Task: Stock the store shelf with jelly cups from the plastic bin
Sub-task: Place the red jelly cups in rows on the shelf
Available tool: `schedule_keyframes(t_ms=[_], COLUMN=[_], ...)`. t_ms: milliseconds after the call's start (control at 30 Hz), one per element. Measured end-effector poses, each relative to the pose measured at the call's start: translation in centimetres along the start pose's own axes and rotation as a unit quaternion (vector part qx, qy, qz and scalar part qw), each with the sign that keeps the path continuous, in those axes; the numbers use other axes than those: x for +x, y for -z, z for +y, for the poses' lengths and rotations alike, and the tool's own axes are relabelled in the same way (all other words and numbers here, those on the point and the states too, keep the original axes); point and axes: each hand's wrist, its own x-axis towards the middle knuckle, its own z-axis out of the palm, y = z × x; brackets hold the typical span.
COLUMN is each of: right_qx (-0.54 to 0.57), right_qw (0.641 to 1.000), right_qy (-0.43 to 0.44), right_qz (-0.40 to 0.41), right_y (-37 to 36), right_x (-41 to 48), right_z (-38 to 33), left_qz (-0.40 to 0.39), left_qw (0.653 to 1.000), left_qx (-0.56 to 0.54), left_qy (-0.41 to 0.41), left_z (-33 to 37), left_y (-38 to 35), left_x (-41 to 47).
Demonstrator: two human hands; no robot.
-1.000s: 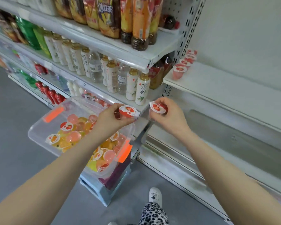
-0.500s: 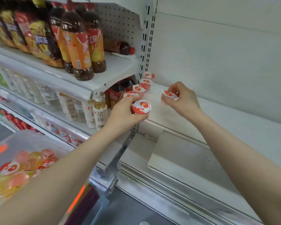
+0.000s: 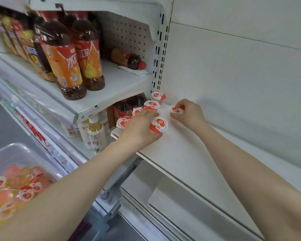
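My left hand (image 3: 139, 126) grips a red jelly cup (image 3: 158, 125) with a white strawberry lid, low over the white shelf (image 3: 189, 150) near its front left corner. My right hand (image 3: 187, 113) pinches a second red jelly cup (image 3: 176, 110) further back, close to the shelf's rear wall. A row of several red jelly cups (image 3: 151, 104) stands along the shelf's left edge, from the back cup (image 3: 158, 96) to the front cup (image 3: 122, 121), which my left hand partly covers. The clear plastic bin (image 3: 17, 178) with mixed jelly cups is at the lower left.
Tall orange-labelled tea bottles (image 3: 66, 63) stand on the neighbouring shelf to the left, one bottle (image 3: 129, 60) lying at its back. Smaller drink bottles (image 3: 95, 134) fill the shelf below. A slotted white upright (image 3: 161, 54) divides the two bays. The jelly shelf extends bare to the right.
The view has closed in on the shelf. Both hands moved forward and down with their cups: the left cup now sits low beside the row, the right cup is near the back.
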Motion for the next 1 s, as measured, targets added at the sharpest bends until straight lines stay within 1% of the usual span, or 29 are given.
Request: schedule_keyframes(t_ms=[167,267,333,400,500,633,800,1000], right_qx=[0.008,0.013,0.015,0.008,-0.016,-0.085,-0.138,-0.164], right_qw=[1.0,0.999,0.999,0.997,0.99,0.973,0.959,0.953], right_qy=[0.021,0.033,0.046,0.071,0.136,0.214,0.248,0.253], right_qz=[-0.005,-0.004,-0.005,-0.01,-0.01,-0.007,-0.019,-0.03], right_y=[-0.4,-0.7,-0.7,-0.7,-0.4,0.2,0.8,1.1], right_x=[2.3,3.0,3.3,3.3,3.2,3.4,3.7,3.8], right_z=[0.3,0.6,1.0,1.4,2.2,3.0,3.4,3.4], left_qz=[0.013,0.036,0.046,0.05,0.048,0.029,0.019,0.01], left_qw=[0.998,0.991,0.988,0.986,0.986,0.987,0.987,0.987], left_qx=[0.052,0.116,0.14,0.147,0.148,0.142,0.148,0.149], left_qy=[-0.019,-0.048,-0.057,-0.058,-0.064,-0.07,-0.055,-0.063], left_z=[0.0,0.1,0.2,0.3,0.7,1.1,0.5,0.3], left_y=[-0.8,-1.1,-1.3,-1.5,-2.1,-3.1,-3.9,-4.0], left_x=[1.5,2.3,3.0,3.6,4.7,6.3,7.3,7.4])
